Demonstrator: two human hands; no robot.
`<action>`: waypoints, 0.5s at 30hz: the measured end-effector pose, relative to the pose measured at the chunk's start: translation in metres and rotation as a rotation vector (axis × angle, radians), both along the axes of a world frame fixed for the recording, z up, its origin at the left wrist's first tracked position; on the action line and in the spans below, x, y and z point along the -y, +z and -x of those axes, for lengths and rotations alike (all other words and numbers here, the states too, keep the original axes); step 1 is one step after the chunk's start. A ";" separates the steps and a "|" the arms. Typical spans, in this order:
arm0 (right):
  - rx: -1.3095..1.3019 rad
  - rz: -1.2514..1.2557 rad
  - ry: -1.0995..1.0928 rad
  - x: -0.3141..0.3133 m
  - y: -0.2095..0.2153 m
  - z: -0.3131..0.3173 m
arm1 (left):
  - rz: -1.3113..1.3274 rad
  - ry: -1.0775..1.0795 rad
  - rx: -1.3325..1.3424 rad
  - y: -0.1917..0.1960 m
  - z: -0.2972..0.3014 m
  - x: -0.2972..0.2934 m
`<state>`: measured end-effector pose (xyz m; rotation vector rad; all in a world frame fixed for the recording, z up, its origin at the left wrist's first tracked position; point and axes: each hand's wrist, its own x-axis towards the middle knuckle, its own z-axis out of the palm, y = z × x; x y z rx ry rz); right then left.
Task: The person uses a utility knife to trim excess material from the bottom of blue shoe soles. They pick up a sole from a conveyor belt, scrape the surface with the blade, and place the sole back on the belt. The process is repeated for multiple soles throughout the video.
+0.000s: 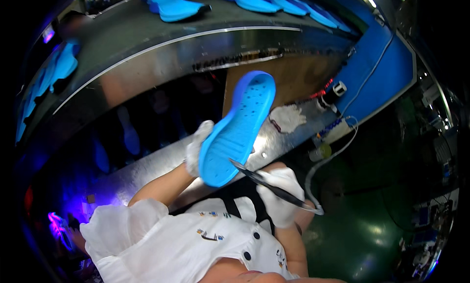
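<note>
A bright blue shoe sole [238,129] is held up at a slant in front of me, its hollowed inner side with ridges and small holes facing up. My left hand [198,148], in a white glove, grips it along its left edge near the heel; most of those fingers are hidden behind the sole. My gloved right hand [281,195] is closed around a dark pen-shaped tool [267,181] with a pale hose at its back end. The tool's pointed tip lies over the heel area; whether it touches the surface I cannot tell.
Beyond the metal ledge [147,164] runs a dark conveyor belt [117,41] carrying several blue soles [177,8]. A white glove [288,118] lies on the ledge near a black-and-white cylinder [338,89]. The pale hose [313,170] loops at the right. Another person's hand is at the lower left.
</note>
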<state>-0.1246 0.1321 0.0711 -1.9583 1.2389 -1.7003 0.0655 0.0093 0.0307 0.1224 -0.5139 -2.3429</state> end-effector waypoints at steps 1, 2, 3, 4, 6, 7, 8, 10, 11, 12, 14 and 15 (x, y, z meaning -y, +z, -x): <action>0.170 0.039 0.018 -0.005 -0.002 0.008 | 0.189 -0.171 -0.188 0.021 -0.012 0.008; 0.408 0.079 0.116 -0.005 0.002 0.010 | 0.276 0.009 -0.031 0.062 -0.031 -0.001; 0.424 0.095 0.062 -0.007 0.000 0.014 | 0.334 0.050 -0.008 0.080 -0.039 0.009; 0.453 0.112 0.024 -0.011 0.002 0.016 | 0.396 0.090 -0.022 0.114 -0.051 0.022; 0.421 0.075 0.020 -0.009 0.004 0.017 | 0.504 0.102 -0.087 0.177 -0.084 0.057; 0.389 0.031 0.035 -0.007 0.003 0.014 | 0.503 0.107 -0.111 0.203 -0.110 0.075; 0.433 -0.038 0.043 -0.006 0.000 0.008 | 0.407 0.302 -0.039 0.227 -0.135 0.088; 0.415 -0.063 0.132 -0.002 -0.006 0.003 | 0.235 0.725 0.108 0.265 -0.187 0.088; 0.395 -0.014 0.144 0.001 -0.008 0.003 | 0.574 0.931 0.346 0.258 -0.196 0.077; 0.378 0.005 0.096 -0.001 -0.011 0.009 | 0.916 1.092 0.553 0.241 -0.198 0.074; 0.449 -0.100 0.029 -0.005 -0.014 0.017 | 1.134 1.140 1.587 0.242 -0.229 0.062; 0.485 -0.177 0.063 -0.007 -0.016 0.015 | 1.234 1.338 2.181 0.248 -0.249 0.024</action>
